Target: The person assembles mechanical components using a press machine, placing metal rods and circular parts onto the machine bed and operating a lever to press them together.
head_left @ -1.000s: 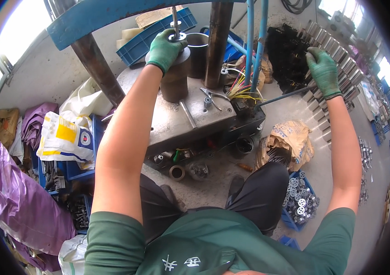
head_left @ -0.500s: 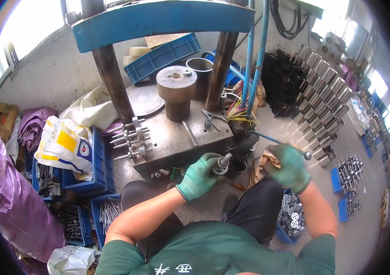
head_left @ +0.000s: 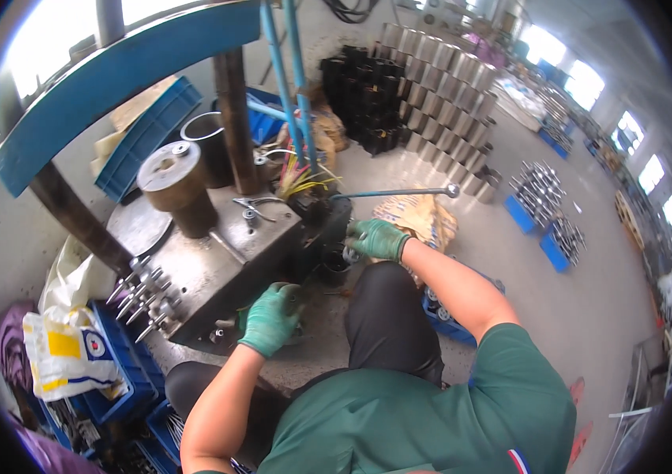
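My left hand [head_left: 270, 320], in a green knit glove, is in front of the steel press bed [head_left: 217, 304]. Its fingers are curled, and what they hold is mostly hidden and blurred. My right hand [head_left: 379, 239], gloved alike, is above my knee with its fingers bent together, beside a dark round can [head_left: 334, 271]. A small silvery round part [head_left: 349, 254] shows just under its fingertips; I cannot tell whether the fingers grip it. On the bed are a thick steel cylinder [head_left: 182, 193], a steel rod [head_left: 228, 247], pliers [head_left: 261, 207] and several shafted metal parts [head_left: 146, 296].
The blue press beam [head_left: 131, 75] and its posts rise over the bed. A long blue-handled bar [head_left: 399, 192] sticks out to the right above crumpled brown paper [head_left: 419, 217]. Stacked steel tubes [head_left: 446, 103] stand behind. A blue bin [head_left: 450, 324] of metal wheels is beside my right leg.
The view has swung to the right. My left hand, which showed a shafted metal part upright, has turned so that it is hidden. My right hand has moved from the brown paper toward the can.
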A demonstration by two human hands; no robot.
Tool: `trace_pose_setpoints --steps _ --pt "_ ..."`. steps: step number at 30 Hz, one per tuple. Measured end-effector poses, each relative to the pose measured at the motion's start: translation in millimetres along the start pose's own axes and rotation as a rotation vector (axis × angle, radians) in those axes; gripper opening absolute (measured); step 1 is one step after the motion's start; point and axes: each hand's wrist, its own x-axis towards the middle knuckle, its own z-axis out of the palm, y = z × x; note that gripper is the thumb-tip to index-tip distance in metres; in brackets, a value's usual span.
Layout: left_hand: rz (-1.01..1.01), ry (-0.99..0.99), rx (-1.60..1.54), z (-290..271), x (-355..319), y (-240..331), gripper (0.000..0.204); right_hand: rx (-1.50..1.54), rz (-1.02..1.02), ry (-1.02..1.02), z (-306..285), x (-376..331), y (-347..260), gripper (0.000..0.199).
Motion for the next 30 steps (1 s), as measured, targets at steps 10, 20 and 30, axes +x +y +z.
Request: trace_pose_setpoints --steps 10,20,30 --pt "-0.048 -0.099 -0.034 -39.3 -27.7 24.4 0.044 0.005 1.014 0.117 34.4 -332.1 152.3 0.038" --pt "-0.127 -0.009 -0.091 -54.9 -30.2 17.4 0.044 -0.367 -0.001 0.219 -79.4 -253.0 98.7 0.043" --pt "-0.286 0.791 -0.62 -117.0 -29.5 -39.1 0.025 0.317 0.985 0.151 82.4 -327.1 211.7 0.028"
